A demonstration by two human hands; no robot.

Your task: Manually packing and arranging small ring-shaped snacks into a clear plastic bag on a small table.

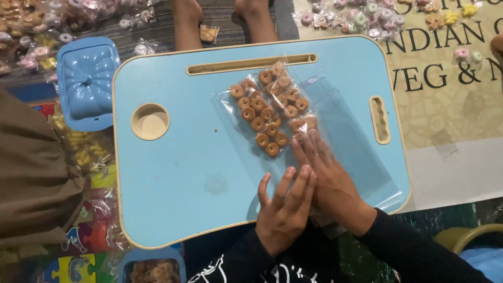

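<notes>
Two bare hands are resting on a light blue lap worktop (173, 173). The right hand (325, 173) is lying flat, fingers together, pressing on a clear plastic bag (346, 141) holding two rows of small brown ring biscuits (270, 112) near the worktop's middle. The left hand (285, 202) is lying just beside it, fingers slightly spread, gripping nothing. The bag's open end is reaching toward the near right edge. The worktop's left half is lying bare around a round cup recess (150, 121).

Both bare hands, the left hand (283, 207) and the right hand (326, 175), emerged from long black sleeves (419, 251). The black garment's front (236, 272) bore white printed markings.
</notes>
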